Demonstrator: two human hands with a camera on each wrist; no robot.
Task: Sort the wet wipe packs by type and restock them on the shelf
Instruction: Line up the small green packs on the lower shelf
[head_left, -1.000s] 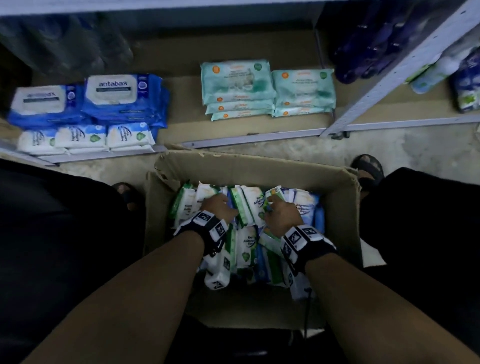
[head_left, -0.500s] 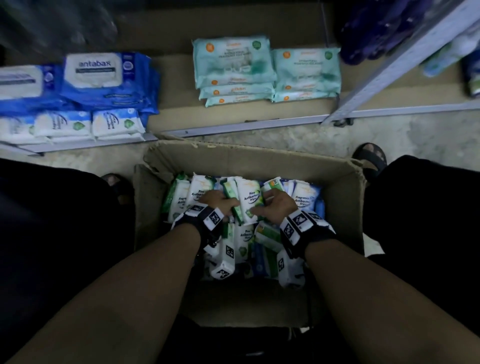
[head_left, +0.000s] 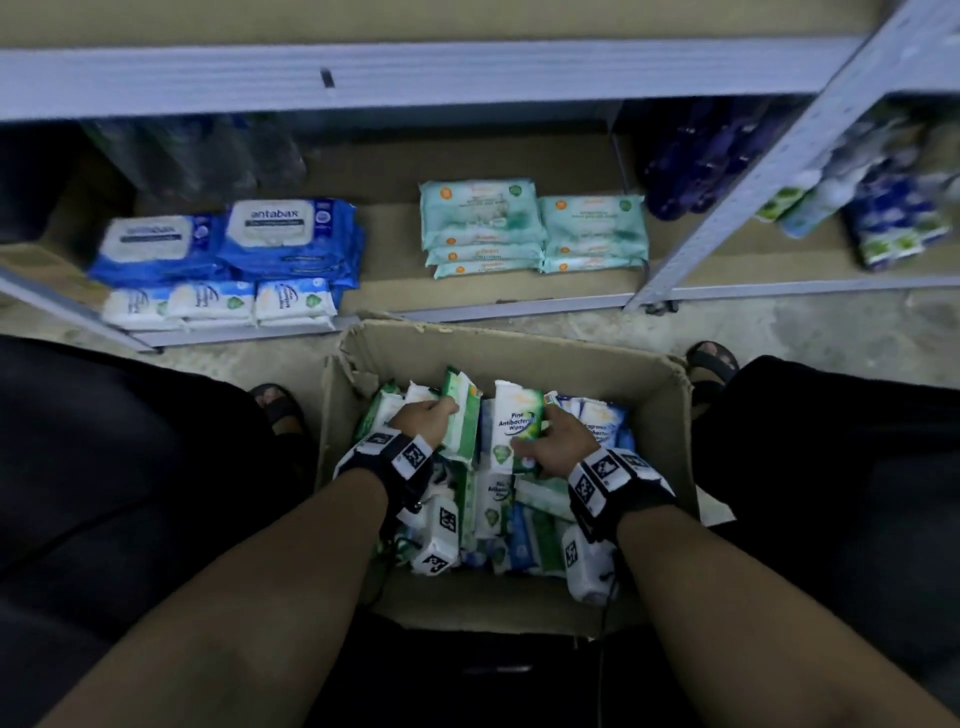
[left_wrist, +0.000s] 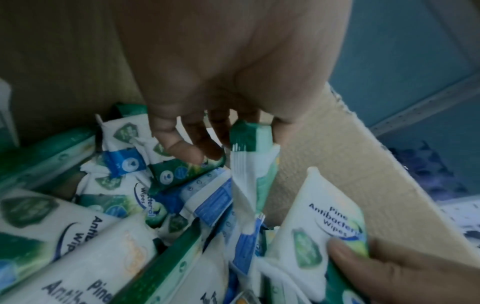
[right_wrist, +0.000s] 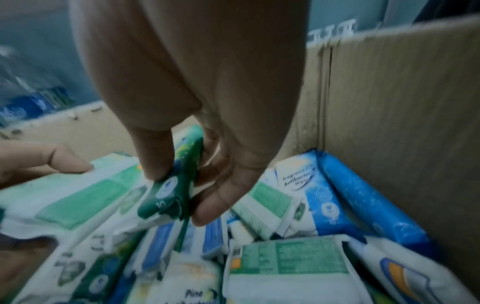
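An open cardboard box on the floor between my legs holds several small wipe packs, some green and white, some blue and white. My left hand grips one green-edged pack by its end, fingers curled round the pack's top. My right hand pinches a white and green "Pine Antibacterial Wipes" pack between thumb and fingers, at the pack's dark green end. Both packs stand raised above the pile.
On the low shelf lie blue antabax packs, small white-blue packs in front of them, and two mint-green stacks. Bare shelf board shows between the groups. A grey upright divides off purple and blue goods on the right.
Both hands have each closed on a green pack and drawn it up out of the pile. The view has tilted up, showing more of the shelf.
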